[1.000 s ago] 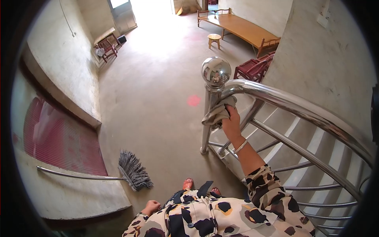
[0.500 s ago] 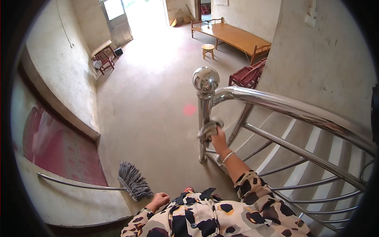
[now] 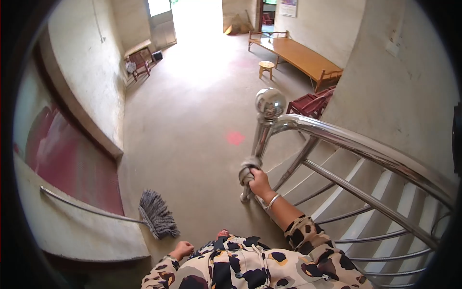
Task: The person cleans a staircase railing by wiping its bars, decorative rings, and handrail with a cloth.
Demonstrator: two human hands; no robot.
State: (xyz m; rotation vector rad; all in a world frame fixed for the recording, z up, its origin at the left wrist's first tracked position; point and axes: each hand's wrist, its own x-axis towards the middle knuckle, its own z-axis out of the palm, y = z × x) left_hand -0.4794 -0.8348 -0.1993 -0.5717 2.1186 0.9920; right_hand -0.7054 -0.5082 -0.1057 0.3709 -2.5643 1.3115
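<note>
My right hand (image 3: 260, 183) grips a grey cloth (image 3: 248, 170), which is wrapped around the lower part of the shiny metal newel post (image 3: 261, 140). A polished metal ball (image 3: 270, 103) tops this post, and the curved handrail (image 3: 356, 139) joins it just below. Low at my left side, my left hand (image 3: 183, 250) is closed with its fingers curled; whether anything is inside cannot be made out. The grey mop head (image 3: 159, 215) is the thing nearest to it.
Stairs (image 3: 375, 192) rise at the right behind the railing bars. The mop handle (image 3: 91, 208) leans across the low ledge at left. Farther off are a small stool (image 3: 266, 69), a wooden bed (image 3: 303, 55), red chairs (image 3: 310, 104) and a table (image 3: 138, 47) by the left wall.
My right hand and the cloth have moved down the post, from just below the handrail to near its foot. My left hand moved forward, then back somewhat. The camera view has shifted.
</note>
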